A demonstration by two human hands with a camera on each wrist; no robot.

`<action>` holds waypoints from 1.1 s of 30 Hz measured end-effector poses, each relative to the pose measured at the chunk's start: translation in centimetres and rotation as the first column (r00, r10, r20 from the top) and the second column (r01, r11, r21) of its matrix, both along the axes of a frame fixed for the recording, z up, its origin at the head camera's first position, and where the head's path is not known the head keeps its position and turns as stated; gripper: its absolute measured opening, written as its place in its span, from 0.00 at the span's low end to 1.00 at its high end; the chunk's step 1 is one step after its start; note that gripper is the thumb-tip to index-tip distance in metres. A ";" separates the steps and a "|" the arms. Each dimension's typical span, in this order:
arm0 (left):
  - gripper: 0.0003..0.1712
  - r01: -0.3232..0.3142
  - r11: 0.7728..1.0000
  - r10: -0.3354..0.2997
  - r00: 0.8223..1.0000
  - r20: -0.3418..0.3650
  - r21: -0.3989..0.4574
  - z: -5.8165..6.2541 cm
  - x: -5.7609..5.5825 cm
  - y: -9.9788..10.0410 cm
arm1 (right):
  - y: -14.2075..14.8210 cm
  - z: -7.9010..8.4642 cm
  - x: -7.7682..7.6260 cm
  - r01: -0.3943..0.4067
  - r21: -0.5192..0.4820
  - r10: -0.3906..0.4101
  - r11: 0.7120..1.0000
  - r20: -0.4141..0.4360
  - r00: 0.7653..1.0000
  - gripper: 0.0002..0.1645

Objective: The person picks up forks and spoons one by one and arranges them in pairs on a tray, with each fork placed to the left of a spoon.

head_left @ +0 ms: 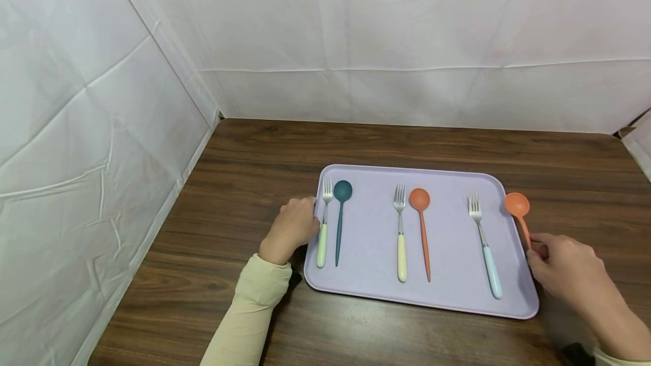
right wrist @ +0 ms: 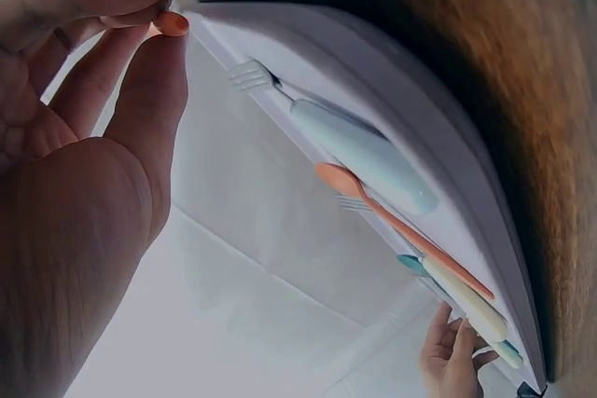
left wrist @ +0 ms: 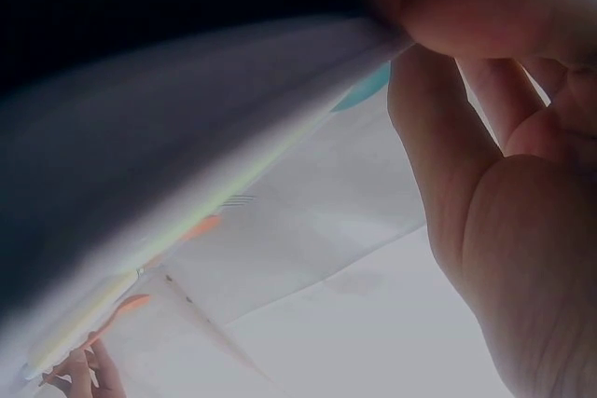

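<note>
A lilac tray (head_left: 371, 242) lies on the table. My left hand (head_left: 292, 227) pinches its left rim, thumb and fingers meeting there in the left wrist view. My right hand (head_left: 572, 270) pinches an orange spoon (head_left: 517, 205) by its handle, the bowl overlapping the tray's right rim in the head view. On the tray, from left to right, lie a green-handled fork (head_left: 322, 246), a dark teal spoon (head_left: 343, 191), a yellow-handled fork (head_left: 402, 258), another orange spoon (head_left: 420, 199) and a light-blue-handled fork (head_left: 491, 273). Their handles point toward me.
The dark wooden table (head_left: 244, 185) extends around the tray on all sides. White cloth (head_left: 407, 44) hangs behind its far edge, and more white cloth (head_left: 76, 157) stands along the left side.
</note>
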State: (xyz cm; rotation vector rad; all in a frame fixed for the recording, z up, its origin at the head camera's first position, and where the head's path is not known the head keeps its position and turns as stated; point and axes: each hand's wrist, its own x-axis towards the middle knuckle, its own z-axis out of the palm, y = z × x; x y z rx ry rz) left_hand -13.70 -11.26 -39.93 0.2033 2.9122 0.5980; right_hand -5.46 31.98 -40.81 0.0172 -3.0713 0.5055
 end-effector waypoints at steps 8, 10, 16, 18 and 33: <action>0.08 -0.010 1.000 0.010 1.000 0.002 -0.001 0.1 0.1 0.0 | -1.2 -0.2 0.0 -0.026 -0.011 0.025 1.000 -0.024 0.999 0.20; 0.08 -0.013 1.000 0.013 1.000 0.007 0.000 0.1 0.2 0.0 | -1.5 -0.3 0.0 -0.033 -0.014 0.033 0.999 -0.047 0.998 0.19; 0.07 -0.014 1.000 0.014 1.000 0.002 -0.001 0.1 0.2 -0.1 | -2.1 -0.4 -0.1 -0.059 -0.015 0.058 0.998 -0.073 0.996 0.18; 0.07 -0.015 1.000 0.015 1.000 0.004 -0.001 0.1 0.2 -0.1 | -2.3 -0.4 -0.1 -0.066 -0.011 0.065 0.998 -0.060 0.996 0.19; 0.09 -0.021 1.000 0.021 1.000 0.008 -0.014 0.1 0.2 -0.1 | -3.3 -0.4 -0.6 -0.088 0.029 0.090 0.996 -0.069 0.994 0.14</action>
